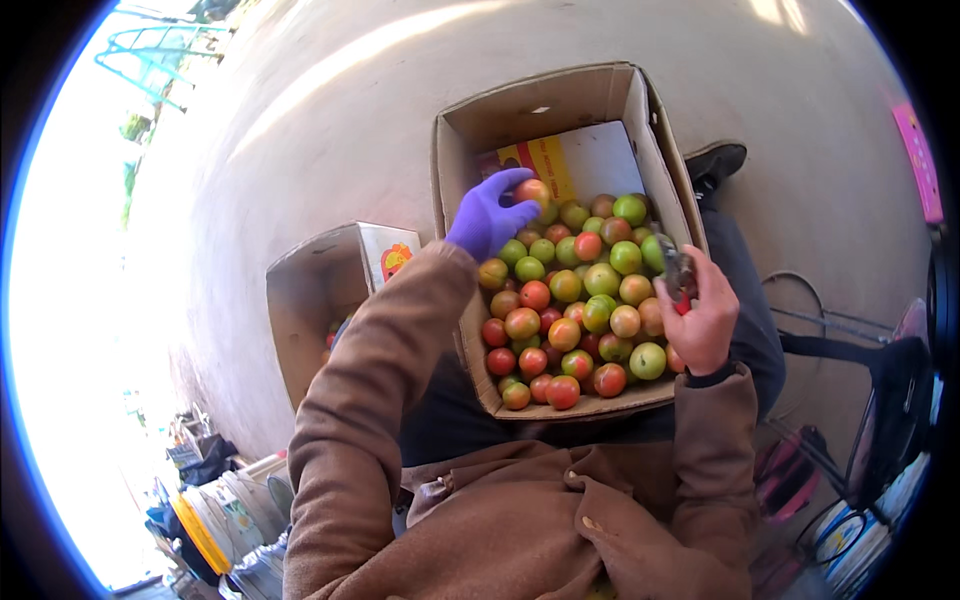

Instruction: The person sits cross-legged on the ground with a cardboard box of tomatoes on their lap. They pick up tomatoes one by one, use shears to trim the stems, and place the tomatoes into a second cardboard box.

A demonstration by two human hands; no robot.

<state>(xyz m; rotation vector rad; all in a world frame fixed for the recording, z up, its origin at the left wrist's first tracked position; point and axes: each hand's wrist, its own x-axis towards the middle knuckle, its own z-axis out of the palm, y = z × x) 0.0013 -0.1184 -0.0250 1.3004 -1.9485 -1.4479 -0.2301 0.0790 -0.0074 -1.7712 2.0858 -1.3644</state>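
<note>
A large cardboard box [540, 112] lies between my legs, holding many green, orange and red tomatoes [601, 280]. My left hand [487, 214], in a purple glove, grips a reddish-yellow tomato [532, 192] above the far left part of the pile. Bare of any glove, my right hand [703, 315] holds a pair of pruning shears [678, 274] with a bit of red handle showing. The shears' dark metal end points away from me, over the box's right side. Whether their blades are apart is too blurred to tell.
A second cardboard box [315, 300] stands to the left, with a few red tomatoes partly hidden by my sleeve. Beyond the pile, a printed white cardboard flap [604, 157] lines the big box. Buckets [225, 510] sit at lower left; a black-framed object [892, 405] is at right.
</note>
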